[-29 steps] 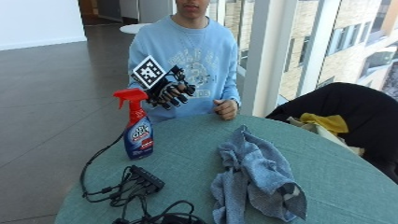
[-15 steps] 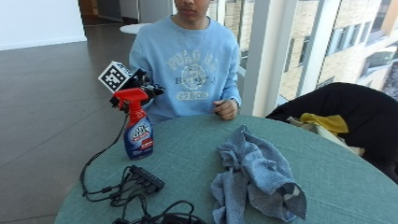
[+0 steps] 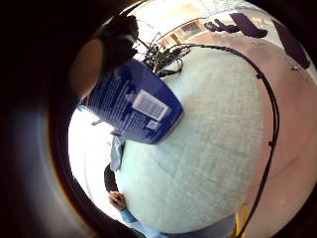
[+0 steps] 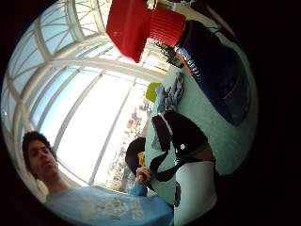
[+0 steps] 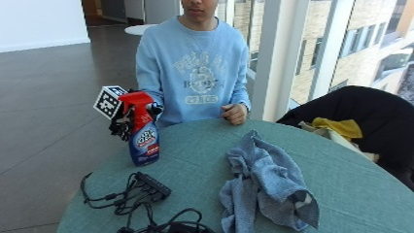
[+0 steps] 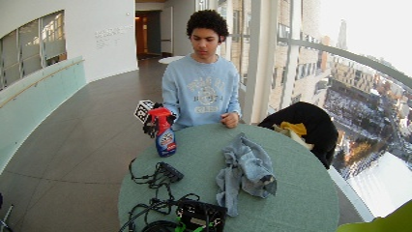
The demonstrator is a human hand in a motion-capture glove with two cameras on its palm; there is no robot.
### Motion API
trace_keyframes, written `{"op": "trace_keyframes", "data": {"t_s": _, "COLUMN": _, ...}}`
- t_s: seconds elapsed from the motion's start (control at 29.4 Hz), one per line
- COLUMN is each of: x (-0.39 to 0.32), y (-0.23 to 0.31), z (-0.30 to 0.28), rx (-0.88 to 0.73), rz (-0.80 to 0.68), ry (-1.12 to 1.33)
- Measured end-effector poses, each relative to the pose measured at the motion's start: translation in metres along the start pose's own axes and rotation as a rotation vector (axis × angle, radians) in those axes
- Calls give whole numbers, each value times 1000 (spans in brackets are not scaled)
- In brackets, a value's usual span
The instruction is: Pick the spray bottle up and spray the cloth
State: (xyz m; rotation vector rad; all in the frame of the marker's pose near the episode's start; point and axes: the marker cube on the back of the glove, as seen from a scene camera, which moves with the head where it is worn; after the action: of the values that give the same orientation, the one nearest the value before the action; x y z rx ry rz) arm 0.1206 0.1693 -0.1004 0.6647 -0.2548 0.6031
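A blue spray bottle (image 5: 144,141) with a red trigger head stands upright on the round green table (image 5: 194,160), near its left edge. My gloved right hand (image 5: 121,125) is at the bottle's neck, just under the red head, with fingers wrapped round it. The bottle's blue body (image 3: 133,106) and red head (image 4: 136,23) lie close to the palm. A crumpled blue-grey cloth (image 5: 265,187) lies on the table's middle right, well apart from the bottle.
A black power strip with tangled cables (image 5: 139,191) lies on the table in front of the bottle. The person's bare left hand (image 5: 234,113) rests at the far table edge. A chair with a black jacket (image 5: 369,114) stands at the right.
My gloved hand came from in front of the person's chest down and left to the bottle, then settled round its neck. The bottle and cloth have not moved.
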Motion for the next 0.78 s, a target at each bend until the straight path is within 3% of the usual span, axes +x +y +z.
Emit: {"op": "trace_keyframes", "data": {"t_s": 0.78, "x": 7, "y": -48, "z": 45, "rx": 86, "rz": 54, "ry": -101}}
